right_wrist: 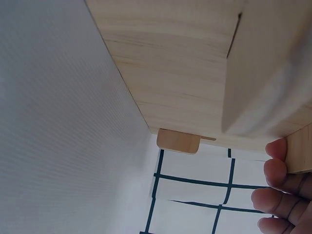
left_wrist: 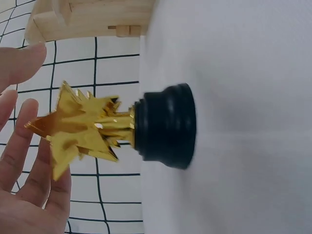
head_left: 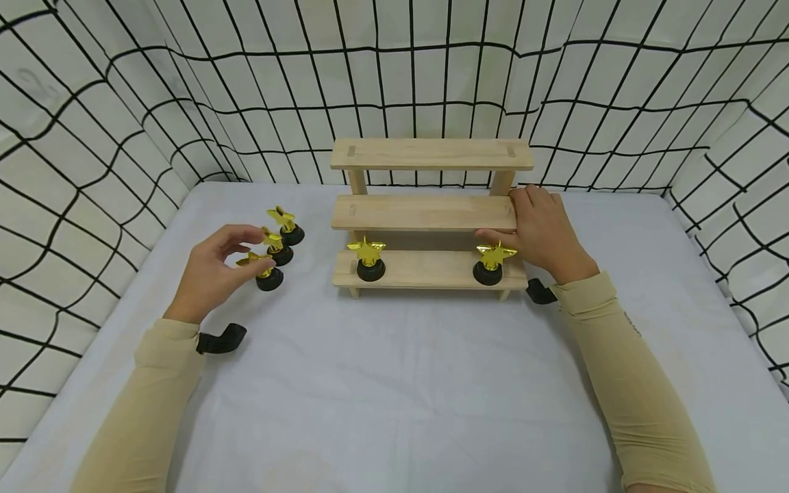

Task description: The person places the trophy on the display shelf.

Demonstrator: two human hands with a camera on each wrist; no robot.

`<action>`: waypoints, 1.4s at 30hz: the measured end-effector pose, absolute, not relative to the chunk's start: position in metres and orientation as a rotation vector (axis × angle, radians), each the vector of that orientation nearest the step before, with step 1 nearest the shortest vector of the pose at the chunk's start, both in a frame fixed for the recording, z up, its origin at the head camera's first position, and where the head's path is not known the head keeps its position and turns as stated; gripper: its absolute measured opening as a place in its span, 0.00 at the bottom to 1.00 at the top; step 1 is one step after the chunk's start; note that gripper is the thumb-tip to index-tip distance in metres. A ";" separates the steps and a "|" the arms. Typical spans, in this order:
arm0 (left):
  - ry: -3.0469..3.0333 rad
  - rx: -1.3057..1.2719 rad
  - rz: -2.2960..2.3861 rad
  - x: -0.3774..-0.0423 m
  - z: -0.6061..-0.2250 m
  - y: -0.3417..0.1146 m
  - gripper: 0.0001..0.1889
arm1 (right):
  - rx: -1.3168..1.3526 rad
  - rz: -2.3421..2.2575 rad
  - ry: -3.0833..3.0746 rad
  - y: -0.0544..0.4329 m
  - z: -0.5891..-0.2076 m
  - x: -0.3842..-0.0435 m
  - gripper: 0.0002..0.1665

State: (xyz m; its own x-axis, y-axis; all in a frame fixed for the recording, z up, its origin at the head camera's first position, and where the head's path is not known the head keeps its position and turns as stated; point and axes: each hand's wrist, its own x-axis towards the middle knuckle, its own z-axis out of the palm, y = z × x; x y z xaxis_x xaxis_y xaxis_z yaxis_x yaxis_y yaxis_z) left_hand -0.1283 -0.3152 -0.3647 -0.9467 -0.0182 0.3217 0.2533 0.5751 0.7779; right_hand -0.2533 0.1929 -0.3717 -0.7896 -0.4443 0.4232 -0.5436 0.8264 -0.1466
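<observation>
- Standing on the table [head_left: 394, 383], left of the wooden rack [head_left: 431, 154]: the front trophy [head_left: 269, 279].
- Left hand [head_left: 212, 272] around its star, thumb and fingers apart.
- Right hand [head_left: 545, 229] gripping the middle shelf [head_left: 425, 212].

White-covered table [head_left: 401, 383] | wooden rack [head_left: 425, 211], three star trophies [head_left: 280, 255] | bottom tier [head_left: 425, 269]: two trophies [head_left: 371, 269]

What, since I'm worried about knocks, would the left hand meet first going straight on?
Probably the frontmost gold star trophy, which stands between the left hand's thumb and fingers; whether they touch is unclear.
</observation>
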 end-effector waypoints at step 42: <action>-2.725 0.052 -1.500 -0.127 -0.396 -0.343 0.27 | 0.712 0.365 -2.673 0.193 -0.374 -0.254 0.64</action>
